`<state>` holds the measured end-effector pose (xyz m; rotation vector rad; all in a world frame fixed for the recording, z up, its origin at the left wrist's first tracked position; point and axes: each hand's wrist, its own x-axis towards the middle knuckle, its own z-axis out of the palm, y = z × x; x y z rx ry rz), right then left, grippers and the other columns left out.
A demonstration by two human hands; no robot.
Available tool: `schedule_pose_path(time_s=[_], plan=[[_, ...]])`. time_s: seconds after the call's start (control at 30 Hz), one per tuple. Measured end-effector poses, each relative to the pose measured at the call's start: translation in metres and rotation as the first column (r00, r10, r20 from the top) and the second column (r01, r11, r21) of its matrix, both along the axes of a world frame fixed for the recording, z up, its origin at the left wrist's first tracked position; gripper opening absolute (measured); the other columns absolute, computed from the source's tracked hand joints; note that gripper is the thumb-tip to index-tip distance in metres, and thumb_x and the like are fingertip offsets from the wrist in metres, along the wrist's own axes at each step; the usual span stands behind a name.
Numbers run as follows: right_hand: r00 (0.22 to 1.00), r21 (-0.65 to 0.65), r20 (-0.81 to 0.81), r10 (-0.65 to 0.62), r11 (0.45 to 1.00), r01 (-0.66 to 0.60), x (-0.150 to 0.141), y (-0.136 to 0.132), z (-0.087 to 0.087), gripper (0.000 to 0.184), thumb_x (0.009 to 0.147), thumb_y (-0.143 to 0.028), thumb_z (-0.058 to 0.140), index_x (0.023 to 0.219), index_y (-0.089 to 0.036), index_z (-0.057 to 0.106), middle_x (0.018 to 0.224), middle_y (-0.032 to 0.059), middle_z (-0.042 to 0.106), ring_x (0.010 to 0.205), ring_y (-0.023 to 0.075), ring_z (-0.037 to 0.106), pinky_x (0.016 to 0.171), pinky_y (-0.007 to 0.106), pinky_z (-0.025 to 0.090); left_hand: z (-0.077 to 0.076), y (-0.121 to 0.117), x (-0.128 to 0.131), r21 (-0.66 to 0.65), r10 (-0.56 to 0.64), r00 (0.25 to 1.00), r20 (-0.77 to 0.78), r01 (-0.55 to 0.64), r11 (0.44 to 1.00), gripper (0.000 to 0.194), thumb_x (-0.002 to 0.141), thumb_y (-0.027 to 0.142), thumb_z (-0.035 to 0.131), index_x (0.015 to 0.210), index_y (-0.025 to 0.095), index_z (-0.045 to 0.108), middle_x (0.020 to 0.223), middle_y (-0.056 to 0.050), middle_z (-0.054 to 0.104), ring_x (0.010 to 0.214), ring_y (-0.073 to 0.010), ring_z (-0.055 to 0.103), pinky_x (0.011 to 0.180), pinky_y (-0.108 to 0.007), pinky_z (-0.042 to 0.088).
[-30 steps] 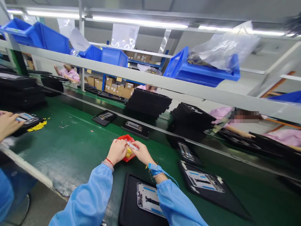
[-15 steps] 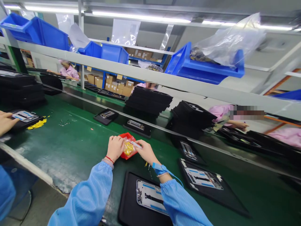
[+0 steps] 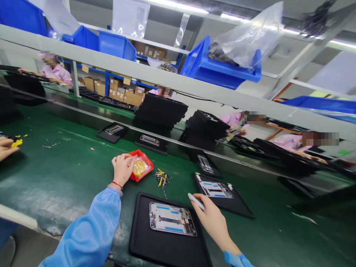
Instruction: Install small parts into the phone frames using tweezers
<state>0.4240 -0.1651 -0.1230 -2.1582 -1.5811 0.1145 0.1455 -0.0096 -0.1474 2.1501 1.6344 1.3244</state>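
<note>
My left hand (image 3: 122, 170) is closed at the left edge of a small red bin (image 3: 149, 165), its fingertips bent over the rim beside a clear plastic bag of yellow pieces (image 3: 140, 167). Between the fingers of my right hand (image 3: 213, 218) is a slim white pen-like tool (image 3: 196, 201), its tip pointing up and left. That hand hovers by the right edge of a black tray (image 3: 144, 237). In this tray lies a phone frame (image 3: 171, 219) with blue strips and a dark ribbon. Small black and yellow scraps (image 3: 162, 178) are heaped right of the bin.
More black trays with phone frames (image 3: 214, 189) (image 3: 150, 140) lie to the right and behind. Stacked black trays (image 3: 161, 111) stand farther back. A co-worker's hand (image 3: 7, 148) is at far left. Blue bins (image 3: 222, 70) hang on the rail above; people in pink sit across.
My right hand has left the red bin and moved right and nearer, past the black tray, still with the white tool. My left hand stays at the bin. The view has turned right.
</note>
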Motion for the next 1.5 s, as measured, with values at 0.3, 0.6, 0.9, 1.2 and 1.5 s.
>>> schedule_pose_path(time_s=[0.3, 0.6, 0.9, 1.2, 1.5], plan=[[0.992, -0.204, 0.066, -0.107, 0.972, 0.119, -0.037, -0.042, -0.028, 0.031, 0.089, -0.029, 0.039, 0.116, -0.021, 0.053, 0.076, 0.0064, 0.073, 0.074, 0.0261, 0.07, 0.057, 0.028, 0.043, 0.017, -0.025, 0.021, 0.04, -0.367, 0.93, 0.022, 0.366, 0.93, 0.023, 0.089, 0.021, 0.042, 0.081, 0.018, 0.063, 0.092, -0.009, 0.065, 0.09, -0.0248, 0.058, 0.084, -0.042, 0.042], [0.996, 0.004, 0.021, -0.084, 0.996, 0.084, -0.054, 0.016, -0.003, 0.025, 0.088, -0.032, 0.043, 0.106, -0.023, 0.057, 0.078, 0.0028, 0.071, 0.072, 0.0241, 0.068, 0.054, 0.026, 0.035, 0.024, -0.069, 0.038, -0.268, -0.763, 0.598, -0.247, 0.714, 0.646, 0.004, 0.081, 0.023, 0.059, 0.084, 0.021, 0.061, 0.083, -0.001, 0.063, 0.076, -0.0166, 0.061, 0.07, -0.025, 0.049], [0.989, 0.065, -0.149, -0.022, 0.997, 0.032, -0.055, 0.031, -0.026, 0.023, 0.087, -0.034, 0.04, 0.094, -0.023, 0.059, 0.071, 0.0006, 0.068, 0.068, 0.0221, 0.067, 0.055, 0.026, 0.037, 0.013, -0.105, 0.046, -0.378, -0.607, 0.534, -0.589, 0.482, 0.79, 0.039, 0.081, 0.042, 0.064, 0.104, 0.013, 0.056, 0.107, -0.016, 0.057, 0.095, -0.0319, 0.056, 0.082, -0.042, 0.046], [0.99, 0.073, -0.126, 0.057, 0.996, -0.048, -0.062, 0.024, -0.039, 0.02, 0.085, -0.028, 0.043, 0.094, -0.024, 0.06, 0.078, 0.0011, 0.071, 0.074, 0.0216, 0.068, 0.058, 0.025, 0.04, 0.006, -0.095, 0.037, -0.482, -0.766, 0.595, -0.244, 0.611, 0.628, 0.014, 0.082, 0.023, 0.057, 0.095, 0.019, 0.054, 0.098, -0.005, 0.056, 0.084, -0.0215, 0.056, 0.078, -0.034, 0.045], [0.992, 0.025, -0.115, 0.06, 0.998, -0.058, -0.063, 0.022, -0.037, 0.018, 0.085, -0.027, 0.044, 0.094, -0.024, 0.059, 0.088, 0.0022, 0.073, 0.08, 0.0236, 0.068, 0.059, 0.026, 0.04, 0.003, -0.096, 0.037, -0.486, -0.795, 0.563, -0.227, 0.642, 0.593, 0.01, 0.087, 0.013, 0.049, 0.091, 0.019, 0.056, 0.093, -0.005, 0.058, 0.084, -0.0213, 0.055, 0.076, -0.033, 0.042]])
